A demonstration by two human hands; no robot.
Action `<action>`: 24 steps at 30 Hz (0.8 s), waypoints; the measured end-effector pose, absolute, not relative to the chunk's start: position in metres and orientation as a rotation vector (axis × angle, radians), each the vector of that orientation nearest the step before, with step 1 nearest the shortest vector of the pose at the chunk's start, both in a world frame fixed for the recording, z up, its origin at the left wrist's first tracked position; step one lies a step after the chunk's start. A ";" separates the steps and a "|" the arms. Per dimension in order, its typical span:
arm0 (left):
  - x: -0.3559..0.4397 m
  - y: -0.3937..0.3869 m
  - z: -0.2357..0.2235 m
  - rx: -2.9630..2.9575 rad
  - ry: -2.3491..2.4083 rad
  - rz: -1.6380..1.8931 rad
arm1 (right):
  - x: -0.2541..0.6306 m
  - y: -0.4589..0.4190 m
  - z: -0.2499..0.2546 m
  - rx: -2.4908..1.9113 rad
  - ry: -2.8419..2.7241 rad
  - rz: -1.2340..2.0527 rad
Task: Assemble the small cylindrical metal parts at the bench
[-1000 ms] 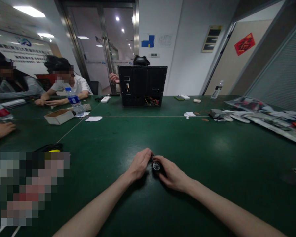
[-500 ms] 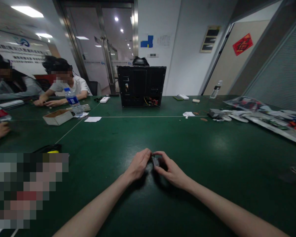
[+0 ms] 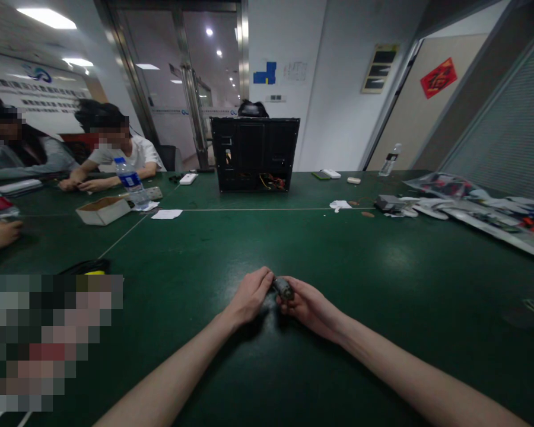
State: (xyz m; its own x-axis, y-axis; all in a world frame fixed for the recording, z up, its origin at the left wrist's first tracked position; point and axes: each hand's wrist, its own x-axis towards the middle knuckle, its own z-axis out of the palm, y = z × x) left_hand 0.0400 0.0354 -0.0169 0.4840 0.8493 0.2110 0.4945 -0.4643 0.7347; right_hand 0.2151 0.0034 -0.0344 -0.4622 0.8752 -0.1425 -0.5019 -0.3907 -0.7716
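Both my hands meet just above the green table [image 3: 338,261], near its front middle. Between them is a small grey cylindrical part [image 3: 283,287] with a dark body, roughly thumb-sized. My right hand [image 3: 309,305] cups it from below and behind with curled fingers. My left hand [image 3: 249,295] is closed, its fingertips pinching the part's left end. Much of the part is hidden by my fingers.
An open black computer case [image 3: 254,154] stands at the far middle with a person behind it. Other people sit at the far left by a water bottle [image 3: 131,182] and a cardboard box [image 3: 103,210]. Plastic bags and parts [image 3: 480,207] lie at the right.
The small part has been turned in my fingers: its round shiny end faced me before, now its grey side shows. My right hand has rolled palm-up under it.
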 end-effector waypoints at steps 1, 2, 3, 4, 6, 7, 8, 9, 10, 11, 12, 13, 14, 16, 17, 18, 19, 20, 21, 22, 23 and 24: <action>0.040 0.036 -0.017 2.146 1.115 0.756 | 0.215 0.004 -0.035 -0.692 -0.822 1.947; 0.041 0.036 -0.018 2.165 1.121 0.743 | 0.215 0.004 -0.035 -0.692 -0.810 1.940; 0.041 0.036 -0.018 2.186 1.126 0.732 | 0.215 0.004 -0.035 -0.691 -0.801 1.935; 0.041 0.036 -0.019 2.209 1.124 0.719 | 0.215 0.004 -0.035 -0.690 -0.797 1.931; 0.041 0.037 -0.020 2.243 1.111 0.698 | 0.214 0.004 -0.035 -0.690 -0.800 1.915; 0.041 0.037 -0.020 2.252 1.099 0.692 | 0.214 0.004 -0.035 -0.694 -0.810 1.903; 0.041 0.037 -0.020 2.255 1.082 0.689 | 0.213 0.004 -0.035 -0.700 -0.825 1.890; 0.041 0.037 -0.019 2.255 1.067 0.692 | 0.213 0.003 -0.035 -0.707 -0.844 1.876; 0.041 0.037 -0.019 2.252 1.051 0.695 | 0.212 0.002 -0.035 -0.712 -0.871 1.863; 0.041 0.037 -0.019 2.249 1.037 0.700 | 0.212 0.002 -0.036 -0.715 -0.905 1.853; 0.041 0.037 -0.018 2.246 1.023 0.704 | 0.212 0.001 -0.036 -0.714 -0.942 1.847; 0.041 0.037 -0.018 2.242 1.015 0.712 | 0.211 0.001 -0.037 -0.710 -0.978 1.843; 0.040 0.037 -0.018 2.237 1.009 0.717 | 0.212 0.001 -0.038 -0.708 -1.009 1.842; 0.041 0.036 -0.018 2.222 1.016 0.726 | 0.212 0.001 -0.040 -0.709 -1.052 1.846; 0.041 0.036 -0.018 2.213 1.025 0.730 | 0.213 0.001 -0.041 -0.712 -1.063 1.849; 0.041 0.036 -0.018 2.204 1.035 0.735 | 0.213 0.002 -0.041 -0.717 -1.072 1.851; 0.041 0.036 -0.018 2.195 1.043 0.739 | 0.213 0.002 -0.042 -0.724 -1.081 1.849; 0.041 0.036 -0.018 2.187 1.047 0.743 | 0.213 0.003 -0.043 -0.731 -1.085 1.842; 0.041 0.036 -0.018 2.178 1.049 0.750 | 0.213 0.003 -0.043 -0.737 -1.086 1.836; 0.041 0.037 -0.018 2.170 1.047 0.753 | 0.213 0.003 -0.043 -0.742 -1.085 1.832; 0.041 0.037 -0.018 2.163 1.043 0.754 | 0.212 0.003 -0.043 -0.743 -1.081 1.831; 0.041 0.037 -0.018 2.156 1.039 0.755 | 0.212 0.003 -0.042 -0.739 -1.074 1.831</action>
